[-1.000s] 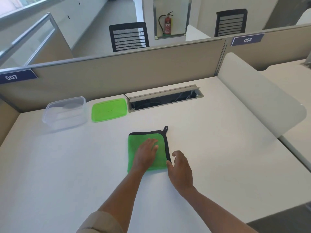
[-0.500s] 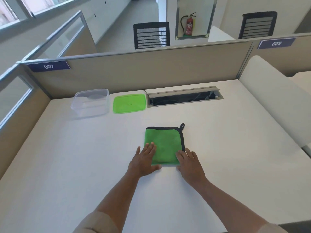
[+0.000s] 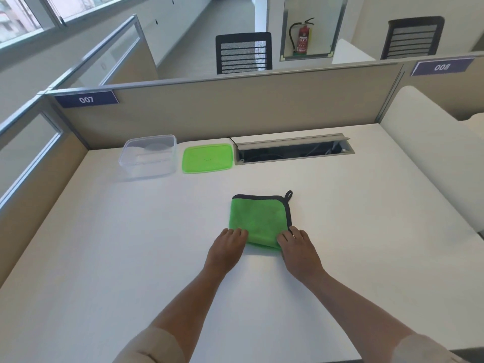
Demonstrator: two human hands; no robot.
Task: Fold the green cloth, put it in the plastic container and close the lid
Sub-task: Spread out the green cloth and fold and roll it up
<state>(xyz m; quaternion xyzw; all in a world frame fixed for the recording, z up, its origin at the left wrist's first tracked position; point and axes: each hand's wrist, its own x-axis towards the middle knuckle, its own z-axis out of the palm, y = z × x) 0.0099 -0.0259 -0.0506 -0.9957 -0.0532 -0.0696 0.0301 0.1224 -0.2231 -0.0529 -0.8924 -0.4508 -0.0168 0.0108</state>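
I see bright, even daylight coming from the windows (image 3: 31, 19) far up-left of my fingers. The white table (image 3: 104, 258) shows soft glare and faint shadows. Wide-angle distortion bends the partition (image 3: 235, 106); focus looks sharp throughout.

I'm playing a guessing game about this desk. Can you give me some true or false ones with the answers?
1. The folded green cloth with black trim lies inside the clear plastic container. False: it lies on the white desk.
2. The flat green plastic lid lies beside the container. True.
3. The left hand and right hand both touch the cloth's near edge. True.
4. The container is closed. False: it is open.
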